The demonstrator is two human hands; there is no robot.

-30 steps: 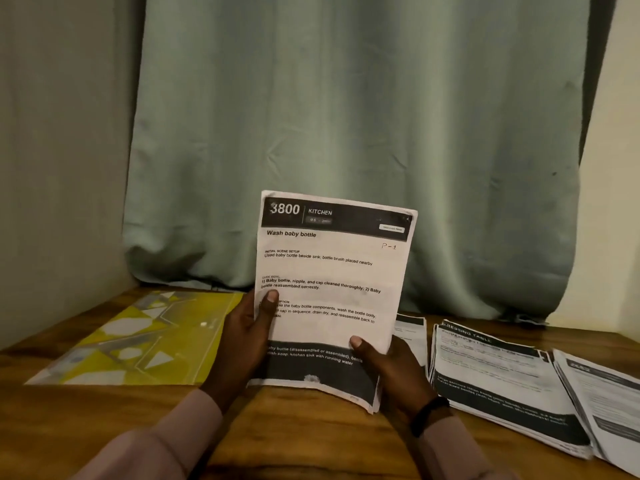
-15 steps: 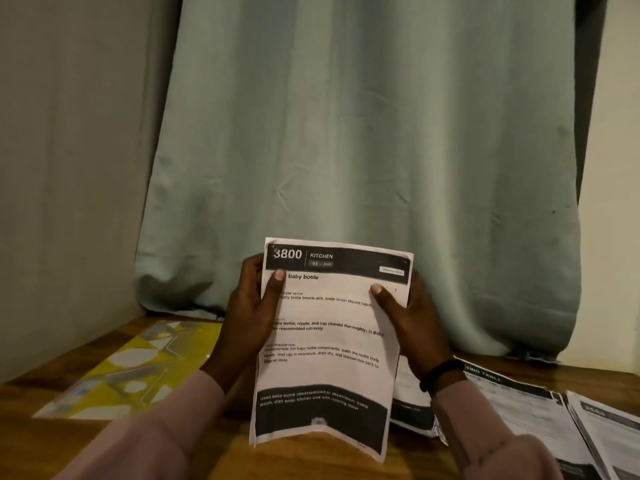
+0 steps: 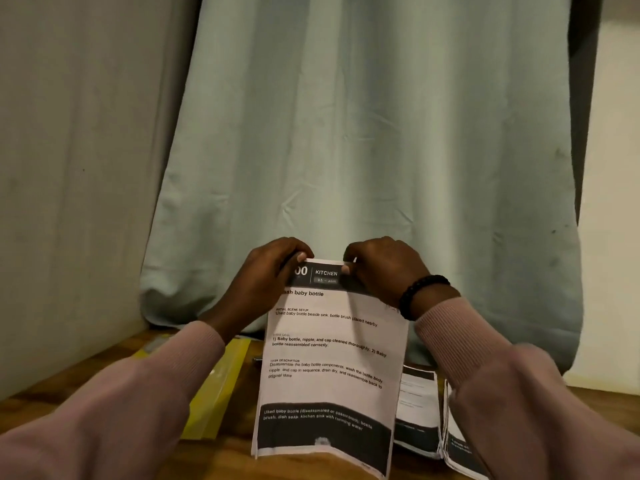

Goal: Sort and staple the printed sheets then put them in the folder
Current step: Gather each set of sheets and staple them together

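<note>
I hold a set of printed sheets (image 3: 329, 358) upright, its bottom edge on the wooden table (image 3: 225, 459). The front page reads "KITCHEN" and "Wash baby bottle". My left hand (image 3: 266, 275) pinches the top edge at the left corner. My right hand (image 3: 381, 268), with a dark bead bracelet at the wrist, pinches the top edge near the middle. A yellow patterned folder (image 3: 221, 386) lies flat on the table to the left, mostly hidden by my left sleeve. No stapler is visible.
More printed sheets (image 3: 419, 410) lie on the table to the right, partly under my right sleeve, with another stack (image 3: 460, 455) beside them. A pale green curtain (image 3: 363, 150) hangs behind the table, and a wall (image 3: 69, 185) closes off the left side.
Both hands slid up from the lower sides of the sheets to the top edge. The sheets came down and stand on the table. The view drew closer to the table.
</note>
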